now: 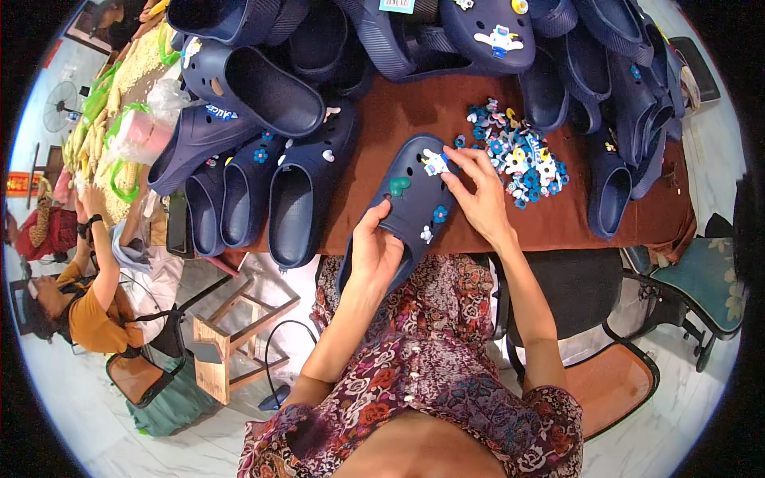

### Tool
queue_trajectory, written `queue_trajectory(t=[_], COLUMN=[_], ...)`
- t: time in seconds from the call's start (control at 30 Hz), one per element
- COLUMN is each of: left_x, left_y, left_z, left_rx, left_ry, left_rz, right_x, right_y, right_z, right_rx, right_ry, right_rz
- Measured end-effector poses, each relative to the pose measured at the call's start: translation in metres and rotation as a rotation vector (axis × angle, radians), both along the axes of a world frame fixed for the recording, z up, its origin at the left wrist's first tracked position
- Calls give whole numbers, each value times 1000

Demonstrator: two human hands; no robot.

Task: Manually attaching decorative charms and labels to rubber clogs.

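Note:
A navy clog (410, 209) is tilted over the table's front edge, toe pointing away from me. My left hand (376, 248) grips it by the opening, thumb on top and fingers partly hidden inside. Thumb and forefinger of my right hand (480, 193) close at a white cartoon shoe charm (435, 162) near the toe. A green patch (398, 186), a blue flower charm (440, 213) and a small white charm (426, 233) also show on the clog. Right of it lies a pile of loose charms (522, 159), mostly blue and white.
Navy clogs crowd the brown-covered table (398, 103) at the back, at left (299, 211) and at right (610, 191). Further left, a person (103, 311) sits by a heap of pale pieces (131, 80). A wooden stool (231, 342) and chairs (701, 287) stand below.

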State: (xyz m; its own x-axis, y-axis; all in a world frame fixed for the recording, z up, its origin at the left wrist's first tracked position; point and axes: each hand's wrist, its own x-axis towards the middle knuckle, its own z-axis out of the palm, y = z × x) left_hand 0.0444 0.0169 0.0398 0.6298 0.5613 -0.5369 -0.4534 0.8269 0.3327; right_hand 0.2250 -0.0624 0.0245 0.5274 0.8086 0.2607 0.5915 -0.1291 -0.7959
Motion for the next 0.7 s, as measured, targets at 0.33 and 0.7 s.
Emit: queue_trajectory(t=[0.33, 0.7], left_x=[5, -7], left_y=[3, -4], left_z=[-3, 2], left_rx=[-2, 37], left_ry=[-31, -64], left_rz=[21, -50], right_x=[-21, -51], right_y=[-3, 6], right_z=[2, 7], right_rx=[66, 26], right_ry=[-146, -348], right_rz=[-78, 119])
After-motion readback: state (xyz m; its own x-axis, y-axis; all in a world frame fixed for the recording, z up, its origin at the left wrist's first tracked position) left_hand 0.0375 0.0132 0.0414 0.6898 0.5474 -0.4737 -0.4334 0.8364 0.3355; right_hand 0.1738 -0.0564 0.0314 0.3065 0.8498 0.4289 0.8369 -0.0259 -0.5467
